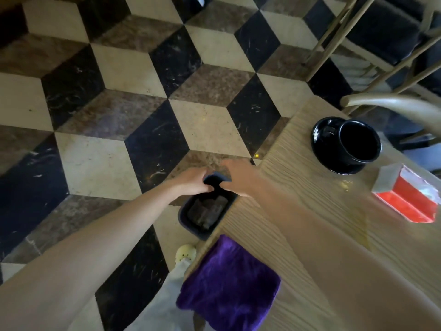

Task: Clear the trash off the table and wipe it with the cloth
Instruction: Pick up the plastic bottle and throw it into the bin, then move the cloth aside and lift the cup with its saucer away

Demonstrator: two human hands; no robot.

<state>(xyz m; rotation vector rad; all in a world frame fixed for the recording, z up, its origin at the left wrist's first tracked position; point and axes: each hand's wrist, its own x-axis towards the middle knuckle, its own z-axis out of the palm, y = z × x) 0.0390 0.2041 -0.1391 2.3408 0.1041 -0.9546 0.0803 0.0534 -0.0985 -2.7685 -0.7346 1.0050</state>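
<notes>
At the near corner of the pale wood-grain table point(298, 187), we see both bare hands meeting over a small dark rectangular bin point(205, 218) that sits below the table edge, beside the tabletop and above the floor. The left hand point(193, 181) has its fingers curled closed around the bin's raised dark flap point(217, 179), gripping it from the left; the right hand point(238, 177) reaches across from the table side and closes on the same flap from the right, its fingertips partly hidden behind the rim. Inside the bin we can make out crumpled brownish trash point(207, 211), though its kind cannot be told. The folded purple plush cloth point(229, 283) lies on the near table edge, overhanging it slightly, just below the bin and apart from both hands. Farther along the tabletop stands a glossy black cup point(360, 142) on a black saucer point(322, 139), and to its right a red and white carton point(405, 199) lies tilted on its side, blurred. A patch of yellowish liquid sheen point(358, 225) shows on the wood near the right forearm. The floor point(119, 91) is tiled in cream, brown and black rhombi that form a cube pattern. At upper right, the curved back and slender legs of a light wooden chair point(391, 103) stand beside the table. A cream perforated shoe point(186, 253) and a light trouser leg point(171, 295) appear below the bin.
</notes>
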